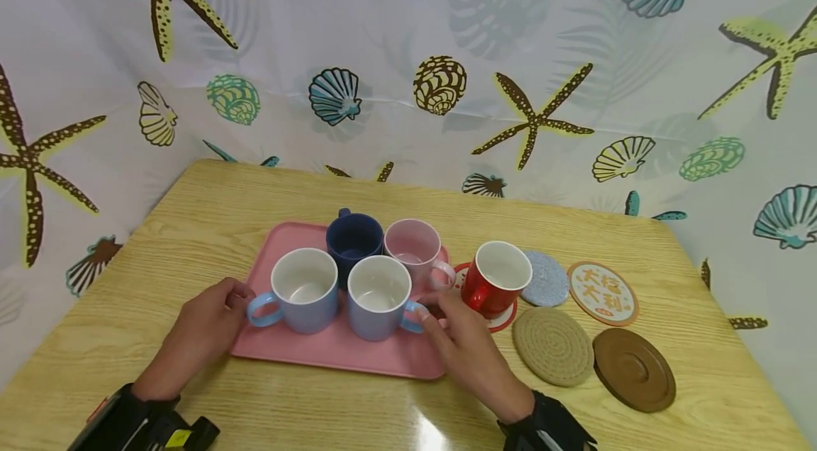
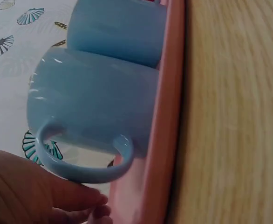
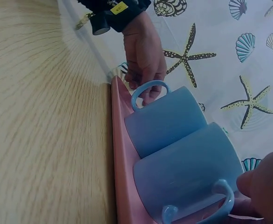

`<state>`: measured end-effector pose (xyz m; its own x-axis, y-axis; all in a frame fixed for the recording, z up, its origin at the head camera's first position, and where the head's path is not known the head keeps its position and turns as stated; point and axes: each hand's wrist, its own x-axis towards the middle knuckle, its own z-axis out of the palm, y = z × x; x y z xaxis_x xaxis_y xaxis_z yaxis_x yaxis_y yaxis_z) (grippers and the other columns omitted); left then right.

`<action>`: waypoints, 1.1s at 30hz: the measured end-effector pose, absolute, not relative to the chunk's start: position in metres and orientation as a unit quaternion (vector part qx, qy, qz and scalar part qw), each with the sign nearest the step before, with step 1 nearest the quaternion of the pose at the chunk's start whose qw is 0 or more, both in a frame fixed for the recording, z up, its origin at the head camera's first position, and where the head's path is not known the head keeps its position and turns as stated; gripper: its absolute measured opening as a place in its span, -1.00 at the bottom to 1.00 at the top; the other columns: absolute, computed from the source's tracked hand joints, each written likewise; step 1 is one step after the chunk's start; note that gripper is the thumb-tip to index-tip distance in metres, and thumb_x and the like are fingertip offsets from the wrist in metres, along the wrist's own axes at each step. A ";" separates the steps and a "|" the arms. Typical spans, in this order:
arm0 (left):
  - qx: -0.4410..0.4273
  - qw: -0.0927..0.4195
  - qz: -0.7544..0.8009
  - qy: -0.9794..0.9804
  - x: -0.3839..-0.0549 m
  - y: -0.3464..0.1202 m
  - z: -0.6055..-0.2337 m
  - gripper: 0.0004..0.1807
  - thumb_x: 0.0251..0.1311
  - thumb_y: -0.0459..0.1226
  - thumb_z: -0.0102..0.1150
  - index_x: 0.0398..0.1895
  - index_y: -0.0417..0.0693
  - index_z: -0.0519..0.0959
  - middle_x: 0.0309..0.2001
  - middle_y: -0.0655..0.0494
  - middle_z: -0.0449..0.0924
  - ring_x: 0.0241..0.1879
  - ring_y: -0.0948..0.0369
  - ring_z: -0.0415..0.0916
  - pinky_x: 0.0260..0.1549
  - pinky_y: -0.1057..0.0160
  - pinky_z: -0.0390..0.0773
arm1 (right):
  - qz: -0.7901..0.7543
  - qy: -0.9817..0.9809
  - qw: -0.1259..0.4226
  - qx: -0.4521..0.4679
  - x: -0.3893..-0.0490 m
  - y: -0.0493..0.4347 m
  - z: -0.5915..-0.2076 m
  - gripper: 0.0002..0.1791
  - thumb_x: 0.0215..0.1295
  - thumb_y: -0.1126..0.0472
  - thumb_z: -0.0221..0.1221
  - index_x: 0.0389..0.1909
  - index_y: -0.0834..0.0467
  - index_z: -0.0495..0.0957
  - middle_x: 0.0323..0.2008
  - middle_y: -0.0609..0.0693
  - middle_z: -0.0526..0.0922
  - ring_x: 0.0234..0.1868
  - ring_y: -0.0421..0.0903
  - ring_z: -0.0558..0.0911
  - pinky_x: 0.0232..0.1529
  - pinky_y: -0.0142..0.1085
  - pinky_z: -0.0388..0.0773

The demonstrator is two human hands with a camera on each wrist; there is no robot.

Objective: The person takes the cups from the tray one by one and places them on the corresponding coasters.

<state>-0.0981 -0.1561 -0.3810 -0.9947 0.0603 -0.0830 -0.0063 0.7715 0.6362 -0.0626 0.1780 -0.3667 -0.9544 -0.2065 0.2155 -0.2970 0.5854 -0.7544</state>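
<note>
Fingers (image 1: pixel 235 289) of the left hand (image 1: pixel 206 321) seem to pinch the pink, plastic-looking rectangular tray (image 1: pixel 293 349) on the wood-grain table (image 1: pixel 332 408), probably steadying its four cylindrical ceramic mugs (image 1: pixel 309 308); whether the right hand (image 1: pixel 471 346) pinches the tray's rim or a curved light-blue handle (image 3: pixel 229 200), I cannot tell.

Pink tray (image 1: pixel 290 344); light-blue mugs (image 1: pixel 309 309) (image 1: pixel 376 320); navy mug (image 1: pixel 354 242); pink mug (image 1: pixel 413 245); red mug (image 1: pixel 494 288); white cloth (image 1: pixel 274 32) patterned with starfish and seashells.

Black wristbands (image 1: pixel 128 412) are worn, the left one bearing a yellow label (image 1: pixel 179 438).
</note>
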 end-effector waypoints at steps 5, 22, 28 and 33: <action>0.035 0.054 0.327 0.943 -0.101 -0.161 -0.390 -0.79 0.14 -0.37 -0.11 -0.23 -0.26 0.50 -0.38 -0.05 0.53 -0.40 0.13 0.40 -0.43 0.19 0.39 | 0.467 -0.876 0.006 0.116 -0.066 0.174 -0.371 -0.84 0.33 0.12 0.06 -0.18 0.08 0.53 -0.31 0.06 0.58 -0.34 -0.11 0.55 -0.32 -0.31 0.54; 0.086 0.034 0.322 0.942 -0.106 -0.167 -0.397 -0.88 -0.02 -0.39 0.23 -0.40 -0.21 0.51 -0.52 0.05 0.42 -0.48 0.18 0.30 -0.49 0.22 0.31 | 0.509 -0.852 -0.095 0.075 -0.066 0.166 -0.367 -0.73 0.38 0.11 -0.03 -0.47 0.19 0.37 -0.55 0.04 0.40 -0.48 -0.11 0.37 -0.45 -0.35 0.30; 0.087 0.038 0.320 0.943 -0.106 -0.167 -0.397 -0.88 -0.02 -0.38 0.22 -0.41 -0.21 0.50 -0.51 0.05 0.38 -0.47 0.17 0.28 -0.48 0.22 0.29 | 0.527 -0.839 -0.110 0.075 -0.067 0.167 -0.370 -0.71 0.40 0.11 -0.06 -0.45 0.22 0.37 -0.54 0.12 0.43 -0.49 -0.09 0.38 -0.47 -0.32 0.33; 0.082 0.046 0.321 0.942 -0.108 -0.168 -0.398 -0.87 -0.01 -0.38 0.20 -0.38 -0.23 0.50 -0.50 0.04 0.38 -0.47 0.16 0.29 -0.49 0.22 0.28 | 0.533 -0.835 -0.111 0.075 -0.068 0.165 -0.372 -0.71 0.39 0.12 -0.06 -0.46 0.23 0.37 -0.55 0.13 0.43 -0.50 -0.09 0.38 -0.48 -0.33 0.33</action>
<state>-0.1076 -0.1684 -0.3978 -0.9822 0.1846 -0.0341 0.1254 0.7805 0.6125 -0.0680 0.1655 -0.3721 -0.9641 -0.2434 -0.1064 -0.0060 0.4208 -0.9072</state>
